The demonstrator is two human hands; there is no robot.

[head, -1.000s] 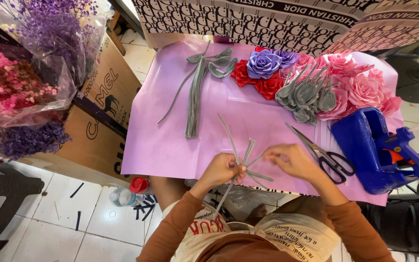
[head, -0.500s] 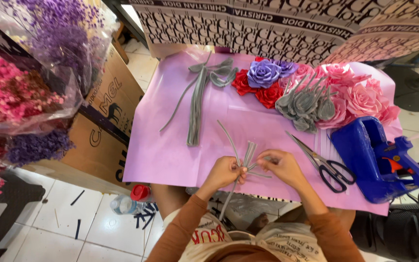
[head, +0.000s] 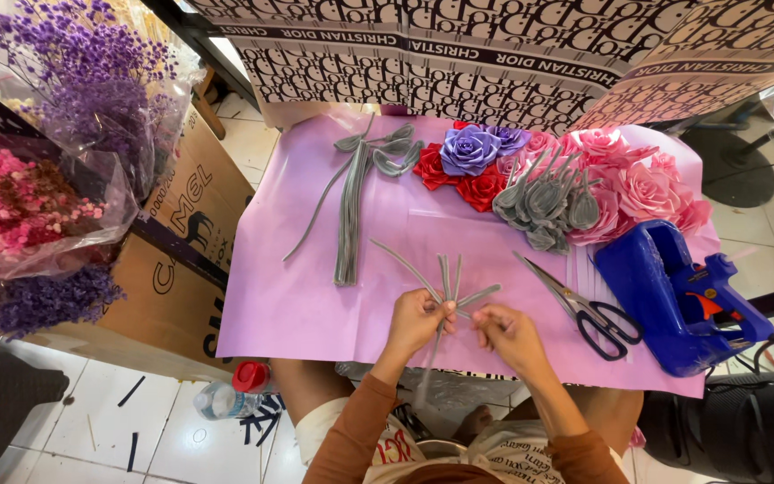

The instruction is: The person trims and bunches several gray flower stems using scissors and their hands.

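My left hand [head: 416,321] and my right hand [head: 510,333] pinch a small bundle of grey stems [head: 448,285] at the near edge of a table covered with pink paper [head: 306,296]. The stem ends fan out beyond my fingers, and one long end hangs down towards my lap. A finished bunch of grey stems with leaf loops [head: 353,193] lies to the left of them. Purple, red and pink fabric roses [head: 575,170] are piled at the far side, with grey leaf loops [head: 544,199] lying on them.
Black-handled scissors [head: 589,306] and a blue glue gun [head: 678,300] lie to the right of my hands. Dried purple and pink flowers [head: 38,170] in clear wrap and a cardboard box [head: 167,260] stand at the left. A patterned sheet [head: 459,63] lies behind. A plastic bottle [head: 226,394] is on the floor.
My hands stay on the grey stems and work them; the fanned ends have shifted slightly. The view has tilted a little.
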